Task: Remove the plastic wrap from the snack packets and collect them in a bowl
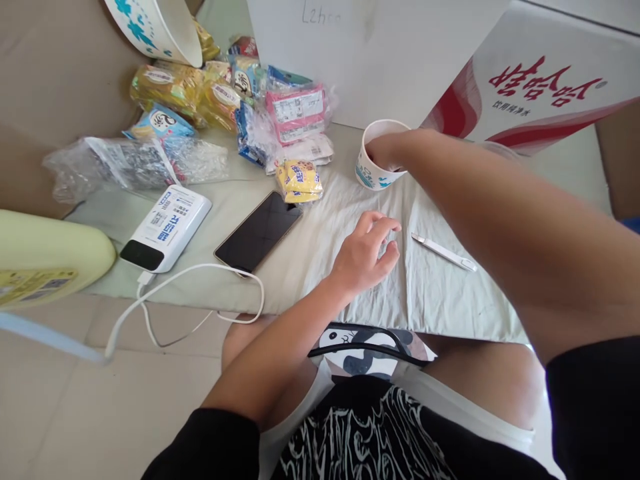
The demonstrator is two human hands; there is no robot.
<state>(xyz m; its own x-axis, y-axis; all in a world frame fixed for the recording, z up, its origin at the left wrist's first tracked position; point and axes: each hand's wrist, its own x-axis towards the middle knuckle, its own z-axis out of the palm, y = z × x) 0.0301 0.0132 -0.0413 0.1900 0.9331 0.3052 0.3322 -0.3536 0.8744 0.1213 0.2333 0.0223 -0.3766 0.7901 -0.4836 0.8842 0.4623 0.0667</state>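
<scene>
Two hands over a pale creased cloth (440,293). Right hand (387,150) reaches into the mouth of a white paper cup (373,175) with blue print, which stands upright at the far edge of the cloth, just in front of a white board and beside a red-and-white carton (540,80). Its fingertips are inside the cup and hidden — cannot tell whether they are closed on anything. Left hand (365,257) rests on the cloth nearer the body, fingers loosely curled, thumb and forefinger close together, holding nothing that shows. A slim white pen-like tool (443,251) lies just right of it, untouched.

Judgement: the cup is light and unbraced; fingers pressing its inner wall could tip it. Steadying the base with the free left hand would help — and keep the forearm from dragging the cloth.

Left of the cloth's centre: dark phone (259,231), cabled to a white power bank (167,228); snack packets (300,180) behind.
</scene>
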